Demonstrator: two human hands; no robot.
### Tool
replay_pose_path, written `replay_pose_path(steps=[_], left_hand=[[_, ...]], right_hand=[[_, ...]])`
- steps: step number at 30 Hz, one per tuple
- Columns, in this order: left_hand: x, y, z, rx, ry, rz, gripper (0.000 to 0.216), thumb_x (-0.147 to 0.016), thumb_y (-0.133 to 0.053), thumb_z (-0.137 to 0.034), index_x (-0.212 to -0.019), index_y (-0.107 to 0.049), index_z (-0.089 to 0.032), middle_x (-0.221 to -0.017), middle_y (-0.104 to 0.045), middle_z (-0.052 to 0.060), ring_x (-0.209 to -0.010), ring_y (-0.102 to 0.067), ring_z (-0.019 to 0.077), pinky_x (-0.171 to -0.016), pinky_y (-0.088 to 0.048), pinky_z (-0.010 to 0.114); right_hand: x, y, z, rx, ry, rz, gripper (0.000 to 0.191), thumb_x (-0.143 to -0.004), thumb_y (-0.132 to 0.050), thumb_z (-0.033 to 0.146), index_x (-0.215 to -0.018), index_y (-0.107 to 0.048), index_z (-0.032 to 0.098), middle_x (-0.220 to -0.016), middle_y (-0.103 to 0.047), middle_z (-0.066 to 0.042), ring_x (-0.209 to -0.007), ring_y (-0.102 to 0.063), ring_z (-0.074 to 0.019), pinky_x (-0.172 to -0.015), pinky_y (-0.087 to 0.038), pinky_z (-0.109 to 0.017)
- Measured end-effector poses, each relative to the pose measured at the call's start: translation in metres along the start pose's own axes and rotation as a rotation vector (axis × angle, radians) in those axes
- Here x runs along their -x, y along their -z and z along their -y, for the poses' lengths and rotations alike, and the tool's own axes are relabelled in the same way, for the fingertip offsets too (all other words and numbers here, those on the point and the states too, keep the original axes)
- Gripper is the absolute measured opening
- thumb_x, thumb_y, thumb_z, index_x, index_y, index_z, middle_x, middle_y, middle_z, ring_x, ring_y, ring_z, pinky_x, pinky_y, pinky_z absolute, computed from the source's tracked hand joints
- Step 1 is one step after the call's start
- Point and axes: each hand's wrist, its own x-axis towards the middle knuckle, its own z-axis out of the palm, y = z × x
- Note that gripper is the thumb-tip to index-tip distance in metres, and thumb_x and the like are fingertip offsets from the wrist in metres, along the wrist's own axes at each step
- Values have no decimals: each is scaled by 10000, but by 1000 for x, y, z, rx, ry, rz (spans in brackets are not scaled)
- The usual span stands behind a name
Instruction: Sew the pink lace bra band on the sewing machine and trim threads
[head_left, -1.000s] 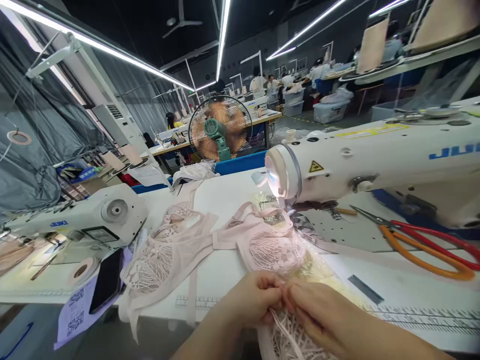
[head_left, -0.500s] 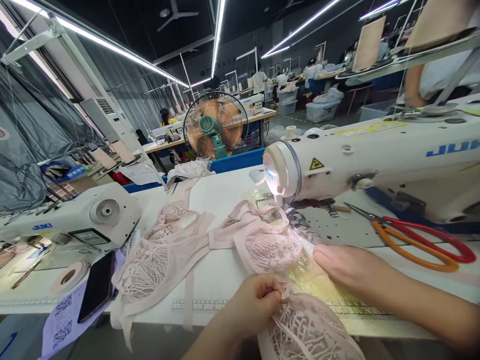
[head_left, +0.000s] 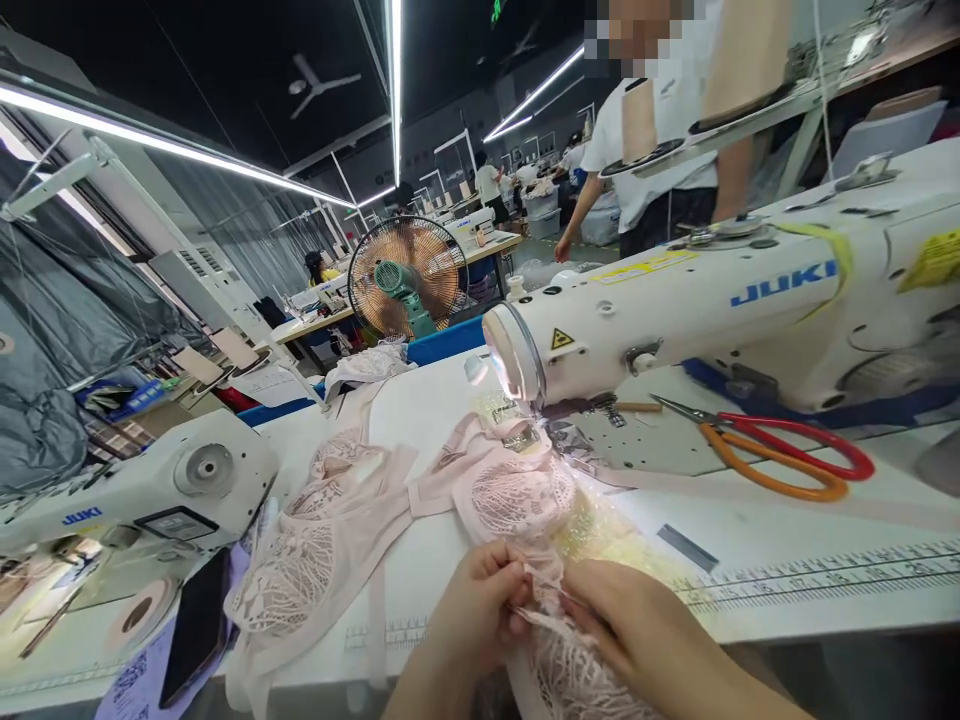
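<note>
A pale pink lace bra (head_left: 517,490) lies at the front of the sewing machine (head_left: 645,310), one cup on the table below the needle area. Its nearer lace cup (head_left: 574,665) hangs toward the table's front edge. My left hand (head_left: 480,600) pinches the bra's fabric between the two cups, fingers closed. Just right of it, my right hand (head_left: 637,620) has its fingers closed on the same part of the bra. Another pink lace bra (head_left: 292,560) spreads on the table to the left, joined or touching at the straps; I cannot tell which.
Red and orange scissors (head_left: 780,455) lie right, under the machine arm. At left are a second sewing machine (head_left: 180,480), a tape roll (head_left: 142,612) and a black phone (head_left: 196,630). A fan (head_left: 405,280) stands behind. A person in a white shirt (head_left: 652,130) stands beyond the machine.
My right hand has moved left and down from beside the machine to the bra, next to my left hand. The view has turned right, and a standing person now shows behind the machine.
</note>
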Motion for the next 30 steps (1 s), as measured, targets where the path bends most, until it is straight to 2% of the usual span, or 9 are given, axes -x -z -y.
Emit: replay_pose_path(steps=[3, 7, 9, 12, 15, 18, 20, 25, 30], left_hand=[[1, -3, 0, 31, -38, -36, 394, -594, -715, -401, -620, -398, -169, -450, -351, -101, -328, -260, -3, -342, -129, 152], [11, -9, 2, -321, -113, -4, 298, -706, -616, -414, -692, -453, -165, -537, -429, -57, -427, -403, 60, -423, -320, 189], [16, -11, 4, -549, -210, -9, 211, -753, -569, -343, -698, -482, -159, -641, -473, -16, -556, -464, 98, -533, -392, 233], [21, -14, 11, -758, -408, -16, 133, -793, -498, -214, -670, -500, -161, -720, -500, 20, -691, -493, 135, -648, -411, 265], [24, -17, 22, -835, -566, -34, 125, -815, -462, -163, -705, -522, -169, -760, -521, 35, -721, -512, 144, -661, -422, 268], [27, -20, 27, -934, -684, 1, 132, -821, -453, -138, -787, -576, -174, -857, -558, 64, -811, -548, 160, -724, -444, 281], [30, -21, 24, -979, -719, 31, 167, -830, -435, -127, -849, -593, -178, -899, -576, 78, -850, -564, 165, -754, -457, 288], [23, -19, -1, -1197, -798, -67, 217, -858, -387, -142, -937, -587, -164, -915, -604, 102, -849, -567, 176, -743, -476, 315], [3, -7, -6, -1452, -748, 145, 288, -825, -438, -156, -1087, -557, -167, -1152, -575, 120, -1085, -500, 220, -929, -407, 402]], right_hand=[[1, 5, 2, -48, -8, -13, 222, -851, -317, 171, -678, -450, 207, -673, -580, -35, -621, -541, -184, -554, -360, -273], [3, 21, 7, -154, -88, 16, 186, -834, -381, 213, -672, -472, 203, -694, -590, -32, -647, -543, -182, -567, -374, -270], [4, 29, 8, -252, -111, 21, 160, -829, -410, 234, -706, -509, 202, -718, -598, -26, -672, -548, -178, -590, -387, -271], [4, 37, 6, -379, -124, 47, 198, -849, -397, 258, -721, -537, 204, -720, -607, -14, -682, -553, -169, -607, -395, -268], [2, 39, 6, -348, -173, 85, 297, -879, -350, 292, -630, -485, 205, -649, -589, -3, -620, -545, -162, -550, -370, -253], [0, 35, 7, -256, -223, 84, 249, -849, -373, 239, -613, -447, 210, -640, -585, 0, -609, -544, -165, -525, -343, -249], [0, 30, 6, -222, -234, 70, 227, -842, -359, 218, -625, -426, 213, -655, -583, -10, -622, -544, -175, -535, -344, -260], [4, 22, 0, -232, -192, 37, 251, -879, -271, 266, -653, -372, 225, -678, -572, -32, -638, -540, -184, -570, -387, -296], [15, 21, -8, -309, -186, -14, 278, -896, -252, 333, -658, -362, 239, -644, -551, -18, -594, -532, -177, -546, -410, -305]])
